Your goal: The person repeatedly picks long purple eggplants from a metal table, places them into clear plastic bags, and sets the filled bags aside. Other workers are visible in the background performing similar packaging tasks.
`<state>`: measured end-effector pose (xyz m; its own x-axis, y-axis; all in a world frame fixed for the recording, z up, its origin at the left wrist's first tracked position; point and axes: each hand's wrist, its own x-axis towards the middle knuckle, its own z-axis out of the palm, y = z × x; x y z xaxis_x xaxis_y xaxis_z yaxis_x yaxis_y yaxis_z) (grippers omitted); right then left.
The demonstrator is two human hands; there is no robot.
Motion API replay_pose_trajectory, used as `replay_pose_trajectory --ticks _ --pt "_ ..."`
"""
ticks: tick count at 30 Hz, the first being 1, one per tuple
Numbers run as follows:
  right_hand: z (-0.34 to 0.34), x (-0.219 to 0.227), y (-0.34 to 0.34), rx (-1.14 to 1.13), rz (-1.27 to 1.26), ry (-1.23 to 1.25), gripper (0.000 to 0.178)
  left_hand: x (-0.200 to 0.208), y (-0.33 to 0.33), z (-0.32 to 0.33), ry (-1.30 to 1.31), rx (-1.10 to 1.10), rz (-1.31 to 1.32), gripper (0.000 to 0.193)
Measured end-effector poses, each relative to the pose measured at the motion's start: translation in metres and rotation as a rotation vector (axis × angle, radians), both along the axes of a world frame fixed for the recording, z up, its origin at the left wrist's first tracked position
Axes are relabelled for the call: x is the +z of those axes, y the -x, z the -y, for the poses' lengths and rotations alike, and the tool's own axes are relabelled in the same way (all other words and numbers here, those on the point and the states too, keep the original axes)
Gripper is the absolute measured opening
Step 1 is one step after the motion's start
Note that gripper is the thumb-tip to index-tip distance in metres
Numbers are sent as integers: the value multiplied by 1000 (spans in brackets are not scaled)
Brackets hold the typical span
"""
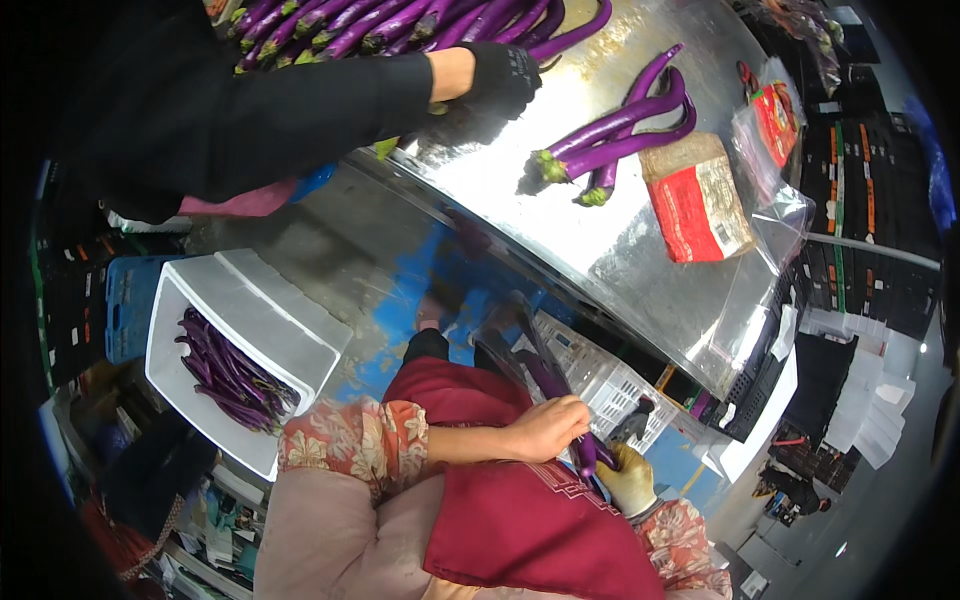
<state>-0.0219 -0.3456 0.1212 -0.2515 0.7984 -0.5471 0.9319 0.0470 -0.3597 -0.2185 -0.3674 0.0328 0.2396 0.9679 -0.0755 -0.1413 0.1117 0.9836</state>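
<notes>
Holding a bundle of long, glossy purple eggplants (547, 378) low in front of a dark red apron (530, 515), the bare left hand (548, 430) has its fingers curled tight around them, and what looks like clear plastic runs along the far end. The right hand (628, 482), in a pale yellow glove, is closed around the near end, though its fingertips are partly hidden so I can't tell how firmly. Just beyond is a white slatted plastic crate (575, 350). Up on the shiny steel table (580, 250) there are three loose purple eggplants (622, 128) just beside a red-and-tan packet (697, 200), plus a big purple eggplant pile (375, 25) with a co-worker's black-gloved hand (505, 80) right by it. Over on the left, a white foam box (290, 352) has more dark eggplants (228, 378) inside.
</notes>
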Motion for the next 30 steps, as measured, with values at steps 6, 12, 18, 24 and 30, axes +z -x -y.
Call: replay_pose_trajectory --ticks 6,12,18,24,30 --pt "-2 15 -3 -72 118 171 69 -8 -16 1 -2 -76 -8 14" --pt "-4 28 -3 248 440 269 72 -10 -23 6 18 -193 -30 14" --pt "-3 56 6 -48 95 327 66 7 -21 -3 -27 -233 -3 15" --pt "1 62 -8 -704 -167 722 67 9 -23 -3 -48 -290 0 14" --pt "-3 61 -21 -906 -254 965 73 4 -29 1 -73 -357 14 13"
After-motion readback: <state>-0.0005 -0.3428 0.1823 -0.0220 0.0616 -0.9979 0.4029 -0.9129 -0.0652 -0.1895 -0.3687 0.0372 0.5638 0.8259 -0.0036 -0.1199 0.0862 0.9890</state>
